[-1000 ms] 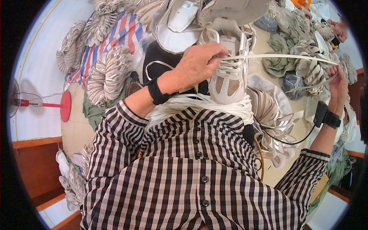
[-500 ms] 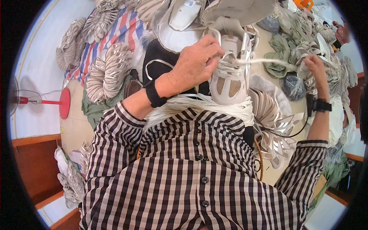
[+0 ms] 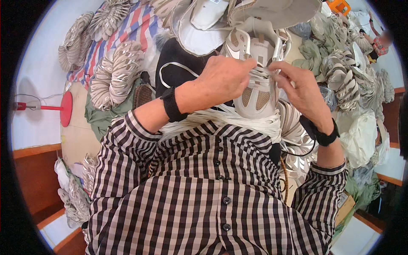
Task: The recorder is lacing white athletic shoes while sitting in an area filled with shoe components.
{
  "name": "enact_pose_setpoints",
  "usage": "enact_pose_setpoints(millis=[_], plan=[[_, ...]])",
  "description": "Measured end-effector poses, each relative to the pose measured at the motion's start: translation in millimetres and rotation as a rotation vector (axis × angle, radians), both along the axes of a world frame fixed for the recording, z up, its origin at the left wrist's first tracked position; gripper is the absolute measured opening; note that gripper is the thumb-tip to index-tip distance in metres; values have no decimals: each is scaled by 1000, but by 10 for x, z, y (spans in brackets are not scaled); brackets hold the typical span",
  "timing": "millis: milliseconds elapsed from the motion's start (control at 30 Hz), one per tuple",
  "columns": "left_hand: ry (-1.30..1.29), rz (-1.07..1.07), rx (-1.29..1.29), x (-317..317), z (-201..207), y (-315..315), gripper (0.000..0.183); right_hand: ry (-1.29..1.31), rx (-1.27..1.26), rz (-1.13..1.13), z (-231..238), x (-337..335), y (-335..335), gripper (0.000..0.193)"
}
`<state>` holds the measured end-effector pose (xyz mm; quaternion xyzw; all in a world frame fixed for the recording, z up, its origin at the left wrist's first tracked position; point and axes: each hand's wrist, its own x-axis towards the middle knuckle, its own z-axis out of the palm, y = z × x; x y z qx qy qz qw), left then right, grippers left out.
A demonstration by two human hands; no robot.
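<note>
A beige and white sneaker upper (image 3: 253, 104) with brown mesh toe panels lies in front of my body, toe toward me. My left hand (image 3: 216, 80) is closed at its left eyelet edge, fingertips pinched beside the lacing; what exactly lies between them is partly hidden. At the right side of the lacing, my right hand (image 3: 302, 87) has thumb and forefinger brought together on a white shoelace, the other fingers bent. Crossed lace rows show between the hands. A bunch of white laces (image 3: 212, 119) lies across my lap below the toe.
Bundled shoe uppers (image 3: 115, 76) lie on a striped cloth (image 3: 135, 26) at left, with more bundles (image 3: 342, 80) at right. A large pale container (image 3: 197, 40) stands ahead. A red round stand base (image 3: 66, 109) is at far left. Another person (image 3: 379, 44) appears at far right.
My right hand has come in from the far right to the shoe's lacing; the lace stretched between is no longer taut. My left hand stays at the lacing, moved slightly.
</note>
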<state>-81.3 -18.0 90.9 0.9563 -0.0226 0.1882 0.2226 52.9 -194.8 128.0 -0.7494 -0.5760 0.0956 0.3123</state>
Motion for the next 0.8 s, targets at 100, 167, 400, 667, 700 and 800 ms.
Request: enact_pose_setpoints(millis=[100,167,400,667,700,800], plan=[[51,10,33,17,28,36,16,-113,-5,38,-48,-26,86,15],[23,-57,3,55,-6,92,14,-89,-28,33,-37,-27,95,13],[169,-152,-403,33,160,111,7,176,-55,26,-80,-21,130,10],[-44,-160,-91,-99,27,-24,7,49,8,94,-77,-89,176,10],[-76,-156,-60,-115,28,-9,8,26,-4,94,-71,-97,169,11],[-55,-200,-22,-97,3,111,11,-27,85,108,-45,-101,168,10]])
